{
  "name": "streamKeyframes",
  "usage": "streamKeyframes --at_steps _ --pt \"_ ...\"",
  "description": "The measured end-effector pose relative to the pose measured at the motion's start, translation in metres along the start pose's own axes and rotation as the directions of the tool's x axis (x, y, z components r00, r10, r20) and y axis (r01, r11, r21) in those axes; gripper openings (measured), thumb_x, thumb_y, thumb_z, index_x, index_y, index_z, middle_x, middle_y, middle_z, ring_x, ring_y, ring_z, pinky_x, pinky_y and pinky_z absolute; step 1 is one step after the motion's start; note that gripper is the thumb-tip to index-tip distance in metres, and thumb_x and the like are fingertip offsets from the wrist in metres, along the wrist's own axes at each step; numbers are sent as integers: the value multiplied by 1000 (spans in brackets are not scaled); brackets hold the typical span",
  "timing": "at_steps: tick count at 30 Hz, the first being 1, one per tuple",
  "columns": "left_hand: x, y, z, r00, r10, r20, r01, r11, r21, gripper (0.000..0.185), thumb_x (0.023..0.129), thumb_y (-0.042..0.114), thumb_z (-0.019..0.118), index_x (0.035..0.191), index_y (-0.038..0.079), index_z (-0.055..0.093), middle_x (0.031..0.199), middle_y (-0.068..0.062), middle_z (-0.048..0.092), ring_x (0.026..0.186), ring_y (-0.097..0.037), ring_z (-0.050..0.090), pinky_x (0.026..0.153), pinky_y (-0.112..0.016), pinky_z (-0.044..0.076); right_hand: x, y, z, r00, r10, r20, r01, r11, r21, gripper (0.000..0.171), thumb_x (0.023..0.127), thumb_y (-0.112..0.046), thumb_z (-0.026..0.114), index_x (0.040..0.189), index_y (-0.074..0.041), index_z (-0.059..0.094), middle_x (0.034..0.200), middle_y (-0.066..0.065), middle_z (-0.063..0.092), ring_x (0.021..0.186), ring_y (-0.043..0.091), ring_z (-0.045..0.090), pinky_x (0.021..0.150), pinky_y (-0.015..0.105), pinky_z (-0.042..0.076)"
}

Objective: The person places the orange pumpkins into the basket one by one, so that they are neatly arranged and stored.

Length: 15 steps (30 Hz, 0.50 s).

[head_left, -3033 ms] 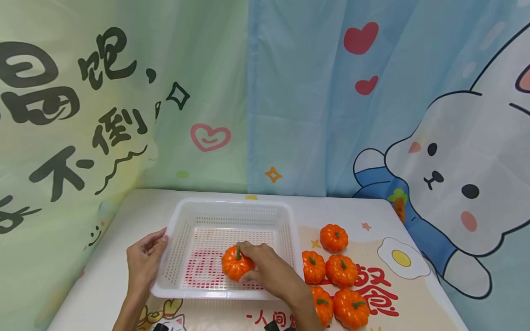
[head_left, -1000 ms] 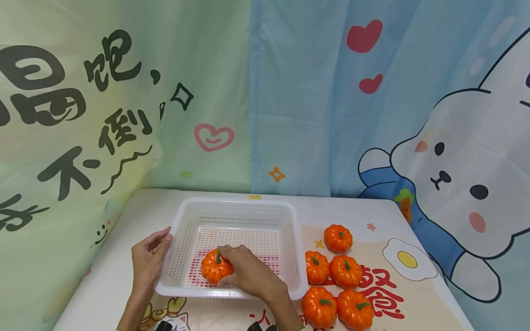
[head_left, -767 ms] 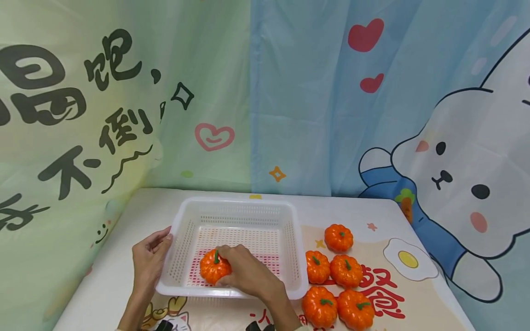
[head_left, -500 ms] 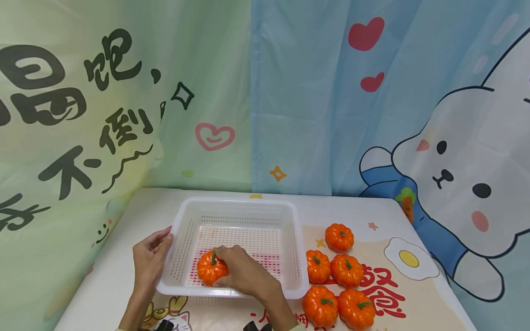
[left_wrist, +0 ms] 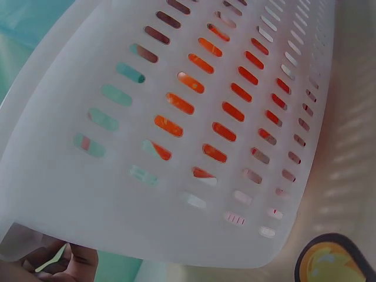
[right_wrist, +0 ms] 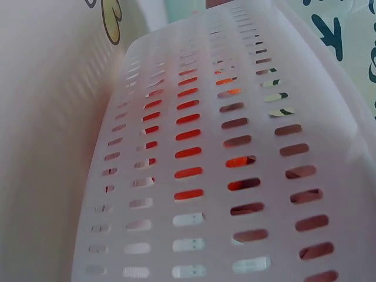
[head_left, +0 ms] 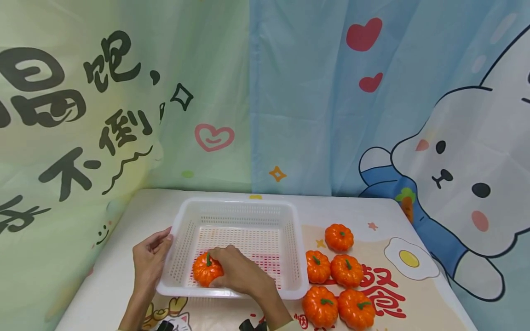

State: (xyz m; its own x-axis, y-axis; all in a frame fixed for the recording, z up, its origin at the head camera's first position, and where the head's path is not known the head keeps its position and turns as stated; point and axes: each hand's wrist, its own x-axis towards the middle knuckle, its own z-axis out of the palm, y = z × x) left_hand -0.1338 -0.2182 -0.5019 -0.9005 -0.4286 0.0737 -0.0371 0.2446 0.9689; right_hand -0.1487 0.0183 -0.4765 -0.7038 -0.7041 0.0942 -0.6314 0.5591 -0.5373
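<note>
- Small orange pumpkin (head_left: 204,271) with green stem, upright, inside basket near its front left corner, gripped from the right by right hand (head_left: 236,271).
- White perforated basket (head_left: 238,204), rectangular, flat on counter, left rim held by left hand (head_left: 149,262).

Five orange toy pumpkins (head_left: 338,271) sit grouped on the printed table mat (head_left: 389,294), right of centre. A fried-egg print (head_left: 409,259) lies just beyond them. Behind the table hangs a green-and-blue cartoon backdrop (head_left: 290,101) with a white rabbit (head_left: 468,184) and red hearts (head_left: 363,34).
</note>
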Motion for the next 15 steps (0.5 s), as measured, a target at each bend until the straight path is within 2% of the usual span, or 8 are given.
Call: streamKeyframes --at_steps 6,15 --pt "1 -1 0 1000 -3 -1 3 1000 6 35 109 18 68 138 -1 72 134 -28 74 84 6 69 78 -8 58 5 -4 2 1000 1 17 0 999 -44 44 80 -19 97 116 -15 74 99 -11 73 87 2 52 84 15 46" --pt "3 -3 0 1000 -6 -4 6 1000 13 35 109 17 68 138 -1 73 132 -28 75 82 6 67 78 -7 56 12 -10 5 999 16 34 -15 999 -32 42 80 -16 95 117 -15 76 93 -13 69 86 3 50 82 15 44"
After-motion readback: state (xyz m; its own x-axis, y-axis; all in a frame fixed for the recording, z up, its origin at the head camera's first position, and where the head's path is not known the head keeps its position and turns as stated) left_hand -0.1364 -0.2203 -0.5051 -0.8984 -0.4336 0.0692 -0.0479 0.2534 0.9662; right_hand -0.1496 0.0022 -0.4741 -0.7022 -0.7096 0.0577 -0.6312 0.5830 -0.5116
